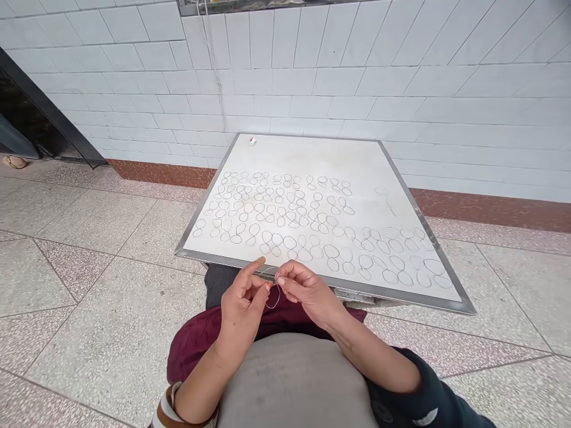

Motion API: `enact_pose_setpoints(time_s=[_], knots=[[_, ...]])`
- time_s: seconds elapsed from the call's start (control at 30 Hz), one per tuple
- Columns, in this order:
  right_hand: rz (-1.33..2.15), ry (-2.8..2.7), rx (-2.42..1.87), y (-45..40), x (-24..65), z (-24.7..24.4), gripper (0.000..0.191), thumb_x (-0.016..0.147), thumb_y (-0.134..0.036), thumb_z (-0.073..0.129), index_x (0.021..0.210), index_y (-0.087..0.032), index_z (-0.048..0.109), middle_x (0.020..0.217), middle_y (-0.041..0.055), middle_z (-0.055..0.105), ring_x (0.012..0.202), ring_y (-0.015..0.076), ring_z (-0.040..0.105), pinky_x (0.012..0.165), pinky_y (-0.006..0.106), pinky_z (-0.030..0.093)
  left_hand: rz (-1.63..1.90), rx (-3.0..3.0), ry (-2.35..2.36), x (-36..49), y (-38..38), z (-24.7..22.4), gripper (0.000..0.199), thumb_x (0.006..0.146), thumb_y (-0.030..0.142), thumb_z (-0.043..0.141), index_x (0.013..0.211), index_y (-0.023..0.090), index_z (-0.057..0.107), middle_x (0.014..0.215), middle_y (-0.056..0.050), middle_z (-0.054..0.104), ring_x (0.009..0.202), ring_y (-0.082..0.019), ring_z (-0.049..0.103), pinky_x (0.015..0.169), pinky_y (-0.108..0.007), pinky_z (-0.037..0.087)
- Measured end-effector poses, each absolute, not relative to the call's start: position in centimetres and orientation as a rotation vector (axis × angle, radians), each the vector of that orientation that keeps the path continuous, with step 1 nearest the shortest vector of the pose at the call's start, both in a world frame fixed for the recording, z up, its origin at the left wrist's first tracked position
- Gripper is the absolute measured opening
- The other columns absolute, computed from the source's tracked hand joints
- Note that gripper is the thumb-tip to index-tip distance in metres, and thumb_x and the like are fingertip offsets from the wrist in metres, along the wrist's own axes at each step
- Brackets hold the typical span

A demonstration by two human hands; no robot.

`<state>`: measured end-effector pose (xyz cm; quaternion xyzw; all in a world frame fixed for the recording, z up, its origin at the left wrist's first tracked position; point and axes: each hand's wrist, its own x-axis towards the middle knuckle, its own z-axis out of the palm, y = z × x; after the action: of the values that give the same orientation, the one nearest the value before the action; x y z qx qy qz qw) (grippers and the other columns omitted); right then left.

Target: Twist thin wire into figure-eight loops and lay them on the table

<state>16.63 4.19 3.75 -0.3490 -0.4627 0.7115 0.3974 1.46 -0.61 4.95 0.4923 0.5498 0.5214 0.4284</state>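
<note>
Close to my body, my left hand [244,302] pinches a thin wire loop [273,305] between thumb and fingertips, with one finger stretched out toward the board's edge. Opposite it, my right hand [307,292] pinches the same wire near its crossing. A small orange spot shows at my left thumb tip; what it is I cannot make out. Just beyond both hands is a white board [307,157] with a grey metal frame. Many thin wire figure-eight loops [272,239] lie on it in rows, larger toward the near right.
A small white and pink object [252,141] sits at the board's far left corner. A loose bent wire [386,201] lies at its right side. Behind stands a white tiled wall [321,83] with a hanging cord [217,80]. A person's foot [16,161] shows at the left doorway.
</note>
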Motion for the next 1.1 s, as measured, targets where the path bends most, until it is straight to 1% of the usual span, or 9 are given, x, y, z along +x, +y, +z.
enact_pose_setpoints(time_s=[0.07,0.17,0.3,0.47,0.57,0.7,0.8,0.97,1.1], knots=[[1.761,-1.225,-0.895,4.2,16.7,3.6,0.019,0.082,-0.038,0.068,0.082,-0.022,0.059,0.068,-0.0048,0.046,0.056,0.0090,0.037,0.053,0.024,0.030,1.305,1.186,1.339,1.5,-0.5,5.1,0.044,0.084,0.026,0.064,0.127,0.023,0.056,0.070,0.004,0.062,0.068,-0.012,0.057,0.075,-0.028,0.049],[1.678,-1.328,-0.936,4.2,16.8,3.6,0.019,0.085,-0.041,0.064,0.084,-0.022,0.057,0.066,-0.0050,0.048,0.056,0.0096,0.041,0.057,0.026,0.035,1.296,1.149,1.301,1.5,-0.4,5.3,0.046,0.082,0.026,0.066,0.127,0.023,0.056,0.071,0.003,0.063,0.070,-0.013,0.059,0.076,-0.029,0.049],[1.585,-1.392,-0.960,4.1,16.6,3.4,0.022,0.086,-0.043,0.062,0.084,-0.022,0.055,0.065,-0.0057,0.047,0.051,0.0087,0.041,0.053,0.025,0.034,1.266,1.152,1.313,1.5,-0.3,5.2,0.049,0.081,0.026,0.068,0.128,0.022,0.055,0.077,0.001,0.067,0.077,-0.015,0.062,0.077,-0.030,0.050],[1.582,-1.416,-0.928,4.0,16.4,2.9,0.021,0.089,-0.041,0.059,0.083,-0.022,0.054,0.063,-0.0062,0.045,0.050,0.0085,0.039,0.051,0.024,0.032,1.224,1.223,1.348,1.6,-0.3,4.7,0.048,0.083,0.024,0.064,0.131,0.026,0.053,0.079,0.002,0.066,0.073,-0.013,0.059,0.075,-0.028,0.048],[1.611,-1.423,-0.926,4.1,16.5,3.1,0.022,0.089,-0.042,0.059,0.082,-0.022,0.055,0.067,-0.0046,0.049,0.052,0.0087,0.038,0.052,0.025,0.033,1.229,1.173,1.337,1.7,-0.2,4.6,0.051,0.083,0.024,0.064,0.133,0.026,0.051,0.076,0.003,0.064,0.071,-0.012,0.057,0.074,-0.027,0.048],[1.604,-1.489,-0.929,4.2,16.7,3.4,0.020,0.086,-0.042,0.062,0.092,-0.023,0.061,0.081,-0.0004,0.057,0.061,0.0107,0.045,0.056,0.025,0.038,1.242,1.021,1.283,1.6,0.0,5.0,0.063,0.080,0.027,0.068,0.137,0.024,0.044,0.073,0.004,0.061,0.066,-0.011,0.055,0.071,-0.027,0.048],[1.553,-1.546,-0.935,4.2,16.8,3.5,0.018,0.087,-0.040,0.062,0.090,-0.023,0.064,0.086,0.0015,0.058,0.064,0.0114,0.048,0.058,0.026,0.040,1.254,0.959,1.274,1.6,0.1,5.2,0.068,0.078,0.027,0.069,0.139,0.023,0.041,0.072,0.005,0.061,0.066,-0.011,0.055,0.074,-0.028,0.048],[1.550,-1.504,-0.938,4.1,16.7,3.9,0.017,0.087,-0.039,0.061,0.085,-0.022,0.062,0.082,0.0000,0.058,0.061,0.0103,0.046,0.057,0.026,0.039,1.267,0.885,1.190,1.5,0.2,5.3,0.067,0.078,0.026,0.070,0.139,0.023,0.041,0.072,0.005,0.061,0.067,-0.011,0.056,0.079,-0.030,0.048],[1.667,-1.441,-0.884,3.9,16.7,4.5,0.016,0.088,-0.038,0.061,0.087,-0.022,0.060,0.074,-0.0020,0.058,0.060,0.0103,0.045,0.058,0.026,0.038,1.278,0.833,1.114,1.4,0.3,5.3,0.066,0.079,0.024,0.071,0.138,0.022,0.042,0.070,0.006,0.061,0.065,-0.009,0.055,0.079,-0.028,0.047]])
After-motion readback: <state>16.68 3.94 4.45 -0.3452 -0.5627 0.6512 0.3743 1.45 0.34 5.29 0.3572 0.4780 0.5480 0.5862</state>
